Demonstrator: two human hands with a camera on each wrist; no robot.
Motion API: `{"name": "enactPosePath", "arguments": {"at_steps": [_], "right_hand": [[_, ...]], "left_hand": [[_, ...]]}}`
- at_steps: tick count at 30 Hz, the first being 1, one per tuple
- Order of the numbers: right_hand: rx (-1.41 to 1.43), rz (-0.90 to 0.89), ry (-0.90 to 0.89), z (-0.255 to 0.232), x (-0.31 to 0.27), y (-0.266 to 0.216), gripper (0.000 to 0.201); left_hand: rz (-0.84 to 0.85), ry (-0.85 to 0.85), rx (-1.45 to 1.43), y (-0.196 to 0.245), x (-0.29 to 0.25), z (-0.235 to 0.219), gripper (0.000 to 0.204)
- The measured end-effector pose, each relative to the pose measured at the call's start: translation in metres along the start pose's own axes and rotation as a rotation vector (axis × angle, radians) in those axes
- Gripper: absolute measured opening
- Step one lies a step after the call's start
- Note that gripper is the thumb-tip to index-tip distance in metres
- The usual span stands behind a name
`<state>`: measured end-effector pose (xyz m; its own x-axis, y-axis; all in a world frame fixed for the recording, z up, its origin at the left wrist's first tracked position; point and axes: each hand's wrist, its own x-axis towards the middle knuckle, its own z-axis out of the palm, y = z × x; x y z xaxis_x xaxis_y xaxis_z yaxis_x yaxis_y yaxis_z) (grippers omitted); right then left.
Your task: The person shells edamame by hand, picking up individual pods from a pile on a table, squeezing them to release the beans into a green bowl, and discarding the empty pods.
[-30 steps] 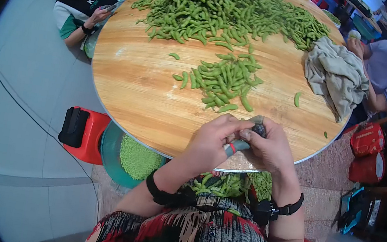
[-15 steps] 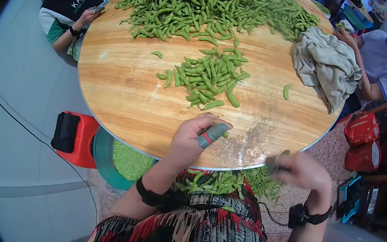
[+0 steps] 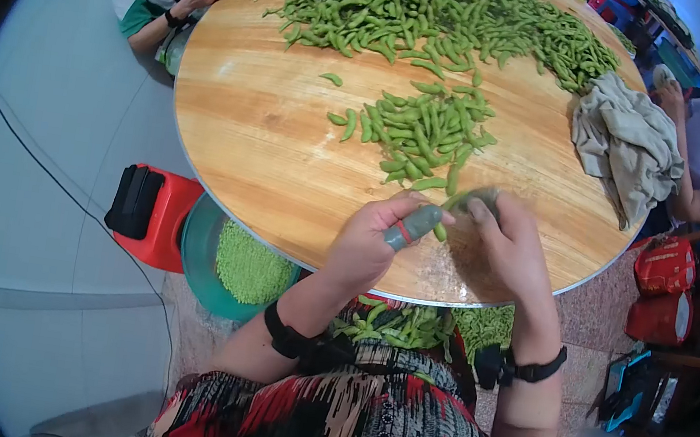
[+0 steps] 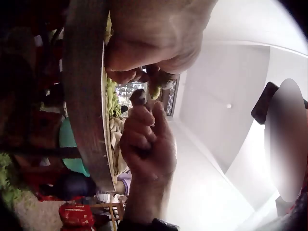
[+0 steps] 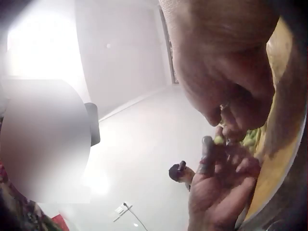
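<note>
Near the front edge of the round wooden table (image 3: 264,193), the left hand (image 3: 370,237) pinches a green pod (image 3: 440,231) between its fingers and a thumb wearing a grey cover with a red band. Close on its right, the right hand (image 3: 512,246), its fingertips also covered in grey, has finger and thumb together at a green pod tip (image 3: 456,201). In the left wrist view a bit of green pod (image 4: 155,91) shows between both hands. A small pile of pods (image 3: 425,131) lies just beyond them.
A large heap of pods (image 3: 432,15) covers the far side, with a grey cloth (image 3: 624,145) at right. Below the table stand a teal basin (image 3: 200,265) of shelled beans and a red stool (image 3: 166,224). Pods lie on the lap (image 3: 402,326). Two people sit across, left and right.
The right hand swung out right and down beside the table edge, then came back to the left hand. The dark thing between the hands earlier is no longer seen there. The head view shifted.
</note>
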<state>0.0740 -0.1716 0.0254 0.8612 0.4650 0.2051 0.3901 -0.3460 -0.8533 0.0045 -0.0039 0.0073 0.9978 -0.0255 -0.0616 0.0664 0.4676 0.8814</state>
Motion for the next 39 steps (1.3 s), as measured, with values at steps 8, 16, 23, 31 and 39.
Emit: {"name": "enactPosePath", "arguments": {"at_steps": [8, 16, 23, 31, 39], "right_hand": [[0.959, 0.48, -0.335, 0.008, -0.035, -0.028, 0.032], [1.014, 0.493, -0.368, 0.015, -0.035, -0.019, 0.027], [1.003, 0.515, -0.247, 0.023, -0.04, -0.028, 0.018], [0.561, 0.371, -0.099, 0.02, -0.043, -0.016, 0.013], [0.642, 0.447, -0.013, 0.016, -0.034, -0.004, 0.012]], "left_hand": [[0.055, -0.004, 0.102, -0.001, -0.002, 0.0, 0.016], [0.143, 0.066, 0.438, -0.006, -0.001, -0.003, 0.015], [-0.016, -0.064, -0.134, -0.006, -0.006, 0.002, 0.011], [0.054, -0.084, 0.012, 0.0, -0.007, 0.017, 0.013], [0.055, 0.083, 0.122, -0.012, -0.001, 0.021, 0.022]]}}
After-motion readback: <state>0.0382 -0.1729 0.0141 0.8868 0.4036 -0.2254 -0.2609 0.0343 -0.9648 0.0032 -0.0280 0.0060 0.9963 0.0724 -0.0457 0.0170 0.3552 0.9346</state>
